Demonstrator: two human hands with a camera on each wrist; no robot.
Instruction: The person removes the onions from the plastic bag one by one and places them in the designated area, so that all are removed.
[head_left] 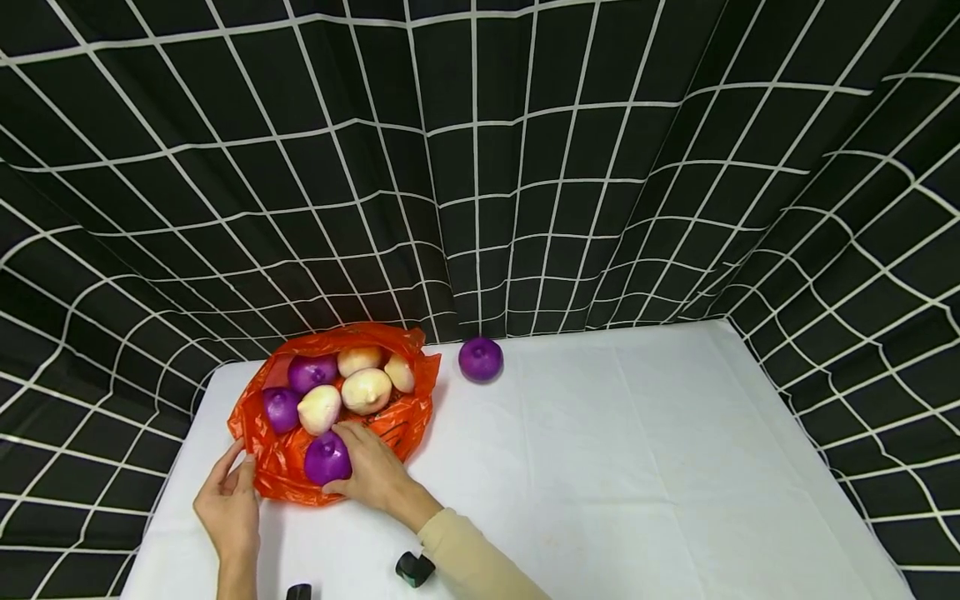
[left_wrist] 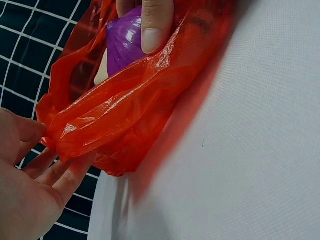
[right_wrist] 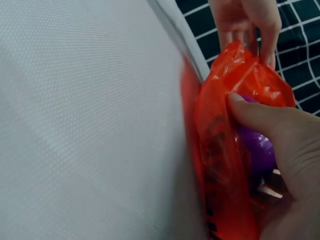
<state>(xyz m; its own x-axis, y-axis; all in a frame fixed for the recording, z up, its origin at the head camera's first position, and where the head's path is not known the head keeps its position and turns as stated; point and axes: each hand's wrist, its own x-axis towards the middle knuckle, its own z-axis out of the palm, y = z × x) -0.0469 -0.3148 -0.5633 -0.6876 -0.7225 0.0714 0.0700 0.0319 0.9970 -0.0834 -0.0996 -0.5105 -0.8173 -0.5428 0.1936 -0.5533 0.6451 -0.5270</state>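
An orange-red plastic bag [head_left: 401, 425] lies with its mouth spread at the left of the table. My right hand [head_left: 375, 468] grips a shiny purple onion [head_left: 327, 458] just inside the bag's near side, thumb and fingers on either side of it. At the bag's left edge my left hand [head_left: 231, 508] pinches the plastic; in the left wrist view its fingers [left_wrist: 70, 177] sit behind the film. Farther in the bag are two more purple onions [head_left: 282, 409] and several cream-white ones [head_left: 367, 392]. Another purple onion [head_left: 481, 360] sits outside, right of the bag.
A white cloth [head_left: 637, 450] covers the table. Black curtains with a white grid [head_left: 525, 167] rise behind it and at both sides. Close to my right forearm lies a small black object [head_left: 415, 569], and a second dark object [head_left: 298, 592] shows at the bottom edge.
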